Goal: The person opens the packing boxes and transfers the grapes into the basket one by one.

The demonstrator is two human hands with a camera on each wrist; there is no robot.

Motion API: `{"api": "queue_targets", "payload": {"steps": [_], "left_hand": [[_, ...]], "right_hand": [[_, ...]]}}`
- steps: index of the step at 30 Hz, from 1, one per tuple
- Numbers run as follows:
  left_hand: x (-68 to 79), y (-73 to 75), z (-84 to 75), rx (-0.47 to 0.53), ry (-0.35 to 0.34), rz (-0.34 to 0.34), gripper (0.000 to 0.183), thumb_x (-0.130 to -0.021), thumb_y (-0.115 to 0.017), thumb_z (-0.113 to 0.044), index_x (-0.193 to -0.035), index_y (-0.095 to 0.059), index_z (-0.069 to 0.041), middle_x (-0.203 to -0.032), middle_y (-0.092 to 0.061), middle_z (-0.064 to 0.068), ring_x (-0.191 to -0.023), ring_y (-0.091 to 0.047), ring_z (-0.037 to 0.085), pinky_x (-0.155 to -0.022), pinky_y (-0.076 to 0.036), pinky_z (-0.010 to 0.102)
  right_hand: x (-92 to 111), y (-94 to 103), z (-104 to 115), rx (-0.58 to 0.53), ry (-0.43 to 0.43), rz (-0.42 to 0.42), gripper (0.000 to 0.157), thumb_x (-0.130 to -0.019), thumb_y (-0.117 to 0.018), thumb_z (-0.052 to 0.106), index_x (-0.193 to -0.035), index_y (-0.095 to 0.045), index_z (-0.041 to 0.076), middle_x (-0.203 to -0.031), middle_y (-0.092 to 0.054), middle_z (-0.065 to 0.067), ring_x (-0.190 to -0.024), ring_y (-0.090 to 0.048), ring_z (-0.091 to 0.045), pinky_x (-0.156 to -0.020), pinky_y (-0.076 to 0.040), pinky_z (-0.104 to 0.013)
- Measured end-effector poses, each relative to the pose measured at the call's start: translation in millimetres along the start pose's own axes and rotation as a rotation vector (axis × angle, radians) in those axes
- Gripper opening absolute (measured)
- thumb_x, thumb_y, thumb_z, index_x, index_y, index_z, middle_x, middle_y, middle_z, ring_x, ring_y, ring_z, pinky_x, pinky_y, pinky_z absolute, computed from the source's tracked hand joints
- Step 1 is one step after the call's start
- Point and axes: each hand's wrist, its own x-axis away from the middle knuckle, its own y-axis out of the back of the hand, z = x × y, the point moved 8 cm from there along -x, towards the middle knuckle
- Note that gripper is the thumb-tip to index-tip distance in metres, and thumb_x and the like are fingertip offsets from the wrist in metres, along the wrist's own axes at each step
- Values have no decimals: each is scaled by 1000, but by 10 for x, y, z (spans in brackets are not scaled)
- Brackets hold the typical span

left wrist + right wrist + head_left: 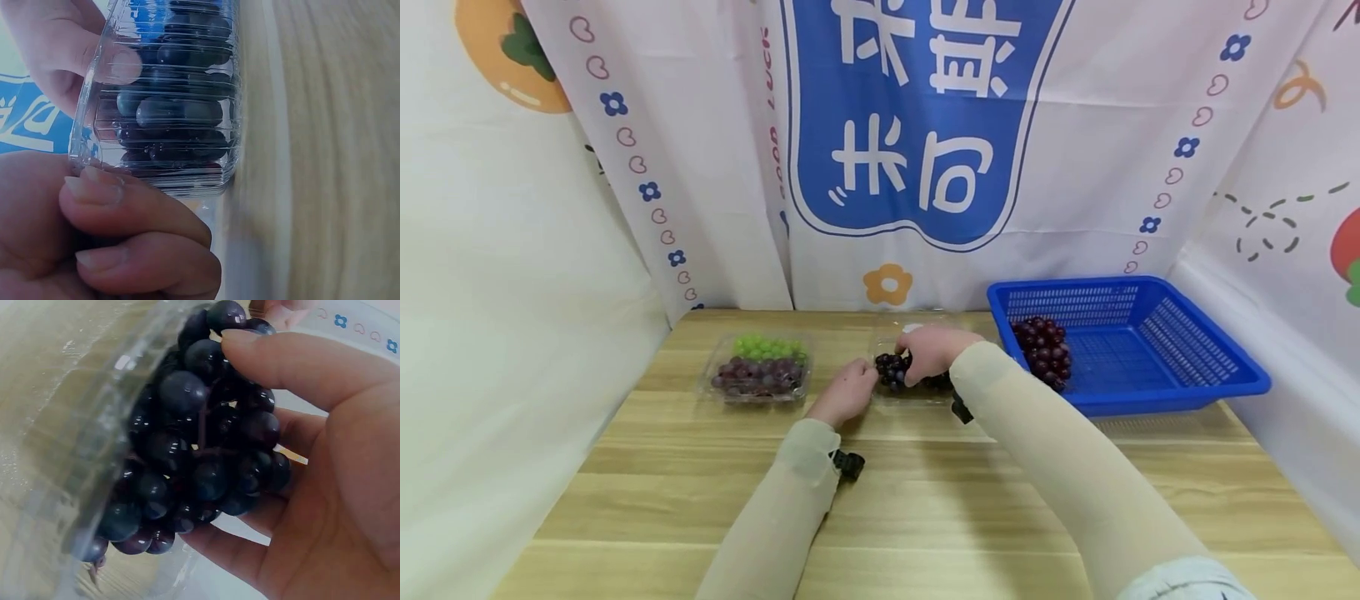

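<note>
My right hand [936, 350] grips a bunch of dark purple grapes [892, 372], thumb on one side and fingers around the other. The bunch lies partly inside a clear plastic container [94, 140] standing on the table, as the right wrist view also shows behind its see-through wall. At the container's left end is my left hand [847, 392]; its curled fingers [134, 212] pinch the rim at the near corner. More dark grapes [938, 381] show beneath my right hand. The container's transparent lid [925, 320] is raised at the back.
To the left, another clear container [760, 392] holds green grapes [767, 347] and purple grapes [758, 375]. A blue plastic basket [1217, 358] stands at the right with a dark red bunch of grapes [1043, 350] at its left side. Printed cloth [722, 167] hangs behind the wooden table [895, 517].
</note>
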Motion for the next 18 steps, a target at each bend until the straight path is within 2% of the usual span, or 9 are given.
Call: {"api": "queue_targets", "payload": {"steps": [5, 12, 18], "left_hand": [[5, -13, 11, 45, 11, 5, 31, -108, -34, -30, -98, -52, -6, -81, -52, 11, -57, -40, 22, -53, -39, 37], [15, -49, 20, 78, 26, 20, 30, -108, -34, -28, -98, -50, -5, -69, -49, 7, -50, -36, 19, -48, -36, 35], [32, -48, 28, 104, 31, 40, 31, -109, -33, -29, -100, -49, -5, -64, -45, 5, -47, -33, 19, -45, -34, 34]], "right_hand": [[-40, -97, -61, -2, -49, 28, 61, -84, -80, 38, -140, -57, 25, -129, -62, 2, -111, -59, -20, -92, -49, -42], [-65, -200, -106, -26, -57, 33, 80, -83, -81, 42, -152, -45, 28, -148, -51, -2, -132, -50, -28, -103, -45, -50], [-99, -261, -48, 24, 19, -18, 76, -83, -81, 27, -151, -46, 23, -144, -55, -4, -129, -53, -26, -104, -45, -47]]}}
